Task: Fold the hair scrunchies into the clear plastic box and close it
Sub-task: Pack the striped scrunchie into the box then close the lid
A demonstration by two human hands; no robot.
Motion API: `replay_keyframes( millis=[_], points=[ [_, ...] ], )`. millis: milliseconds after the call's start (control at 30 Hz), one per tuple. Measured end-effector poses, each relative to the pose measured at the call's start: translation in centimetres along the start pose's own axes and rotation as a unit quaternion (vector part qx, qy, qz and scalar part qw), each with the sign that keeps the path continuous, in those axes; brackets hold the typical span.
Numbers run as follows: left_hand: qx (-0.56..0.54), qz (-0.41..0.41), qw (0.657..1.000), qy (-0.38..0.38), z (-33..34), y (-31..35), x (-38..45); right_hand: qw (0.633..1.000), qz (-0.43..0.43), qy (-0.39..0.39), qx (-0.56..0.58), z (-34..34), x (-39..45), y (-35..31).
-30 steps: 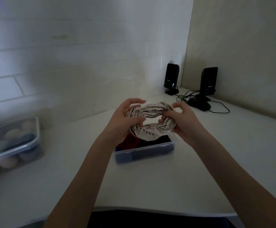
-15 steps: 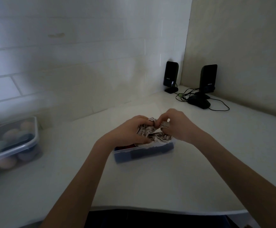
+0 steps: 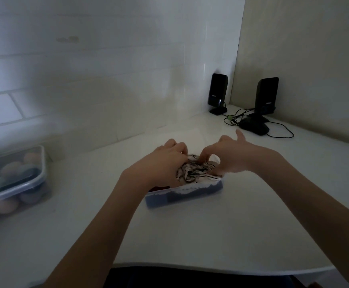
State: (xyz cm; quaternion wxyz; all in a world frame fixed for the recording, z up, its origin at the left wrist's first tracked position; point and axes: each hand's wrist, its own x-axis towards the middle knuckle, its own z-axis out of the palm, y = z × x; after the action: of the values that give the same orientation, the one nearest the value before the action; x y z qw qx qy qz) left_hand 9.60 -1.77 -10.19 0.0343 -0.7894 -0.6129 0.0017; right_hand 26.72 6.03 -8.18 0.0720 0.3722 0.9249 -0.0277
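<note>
Hands meet over the clear plastic box (image 3: 181,195) on the tabletop (image 3: 242,221): left hand (image 3: 165,163) grip curls onto the striped scrunchie (image 3: 196,171), right hand (image 3: 229,154) pinches it from the right, pressing it into the box below.

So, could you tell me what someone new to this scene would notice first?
At the centre, the left hand and right hand press a striped scrunchie down into the clear plastic box, which has no lid on it. At the left edge sits a lidded container of pale rounded things, and two black speakers stand in the far corner.
</note>
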Motion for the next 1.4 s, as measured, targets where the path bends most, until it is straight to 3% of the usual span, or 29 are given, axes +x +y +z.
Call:
replay_keyframes(
  millis=[133, 300, 500, 700, 967, 1167, 1400],
  points=[
    [-0.040, -0.015, 0.997, -0.061, 0.4, 0.4, 0.7, 0.997, 0.003, -0.044, -0.062, -0.5, 0.6, -0.5],
    [-0.033, -0.033, 0.995, -0.083, 0.9, 0.4, 1.1, 0.987, 0.005, -0.070, -0.145, -0.5, 1.4, -1.6],
    [-0.078, -0.073, 0.990, -0.095, 1.0, 0.0, 1.1, 0.965, -0.024, -0.004, -0.260, 0.5, 2.1, -3.0],
    [-0.149, -0.066, 0.984, -0.072, 1.6, -1.1, 0.8, 0.967, -0.060, 0.012, -0.248, 0.7, 2.5, -3.1],
    [-0.193, -0.065, 0.975, -0.089, 0.8, -1.6, 0.7, 0.995, -0.065, -0.073, -0.022, -1.6, 2.0, -0.4],
    [-0.179, -0.113, 0.977, -0.011, 1.0, -0.8, 1.9, 0.981, -0.039, -0.060, -0.182, -1.6, 2.8, -0.8],
    [-0.117, -0.106, 0.987, -0.002, 1.6, -0.8, 2.7, 0.964, -0.004, -0.075, -0.256, -1.5, 2.8, -1.5]
  ],
)
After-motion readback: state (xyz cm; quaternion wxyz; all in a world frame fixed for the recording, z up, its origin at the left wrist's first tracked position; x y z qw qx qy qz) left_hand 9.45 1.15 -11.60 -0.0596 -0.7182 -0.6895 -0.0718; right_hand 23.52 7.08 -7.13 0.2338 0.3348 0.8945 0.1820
